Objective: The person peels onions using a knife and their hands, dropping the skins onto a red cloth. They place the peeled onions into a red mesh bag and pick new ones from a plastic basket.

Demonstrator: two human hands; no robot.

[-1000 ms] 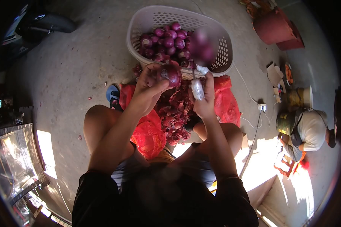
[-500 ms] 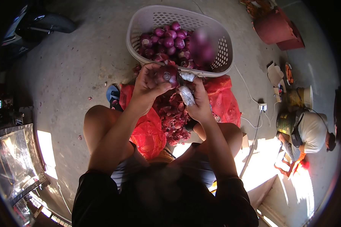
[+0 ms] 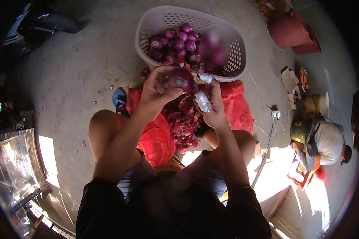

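Observation:
A red onion (image 3: 181, 81) rests in the grip of my left hand (image 3: 157, 89), fingers behind it and thumb across its near side. Just right of the onion, my right hand (image 3: 214, 106) has its wrapped thumb and forefinger apart, with nothing visible between them. Shiny, silvery wrapping (image 3: 203, 101) covers the thumb, and a similar piece is on the forefinger. The other right fingers are partly hidden. Below both hands lies a heap of dry red onion skins (image 3: 183, 123). Beyond them, a pale perforated basket (image 3: 141, 38) holds many red onions (image 3: 179, 44).
Red mesh sacks (image 3: 236, 105) lie on both sides of the skins. A white cable runs to a power socket block (image 3: 276, 114) on the floor at right. Another person (image 3: 327, 139) bends over farther right. A motorcycle wheel (image 3: 60, 24) stands at upper left.
My right hand has shifted slightly right and down, its wrapped fingers moving away from the onion. The onion has moved a little right in my left hand and shows more of its surface.

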